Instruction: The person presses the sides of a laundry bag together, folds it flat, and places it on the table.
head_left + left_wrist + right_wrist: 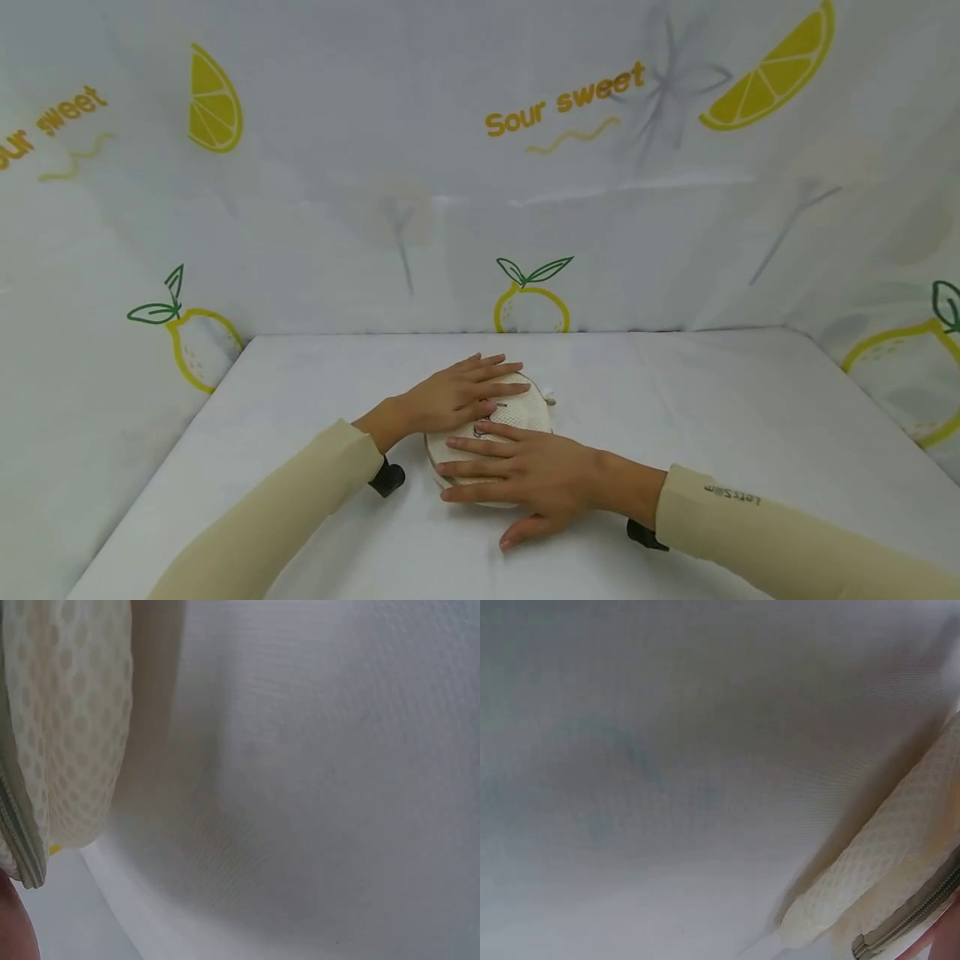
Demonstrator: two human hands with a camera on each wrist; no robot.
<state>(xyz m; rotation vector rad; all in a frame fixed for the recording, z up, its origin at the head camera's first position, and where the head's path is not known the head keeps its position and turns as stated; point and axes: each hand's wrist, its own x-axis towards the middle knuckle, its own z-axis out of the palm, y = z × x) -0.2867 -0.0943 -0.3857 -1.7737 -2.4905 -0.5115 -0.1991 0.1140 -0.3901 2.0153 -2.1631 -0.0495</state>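
Note:
A round cream mesh zip pouch [525,410] with a small dark drawing on top lies on the white-covered table. My left hand [453,393] rests flat across its far left part, fingers straight and pointing right. Over the near part lies my right hand [536,473], fingers spread toward the left and thumb off the pouch's near side. In the left wrist view the pouch's mesh side [82,727] and its zipper [16,832] show close up. The right wrist view has the same mesh side [885,855] and a zipper end [907,919]. What the pouch holds is hidden.
White cloth covers the table [675,392]. Behind it hangs a white curtain [337,167] printed with lemons and lettering, which also closes in both sides. Dark wrist cameras sit under the left wrist [387,477] and right wrist [645,535].

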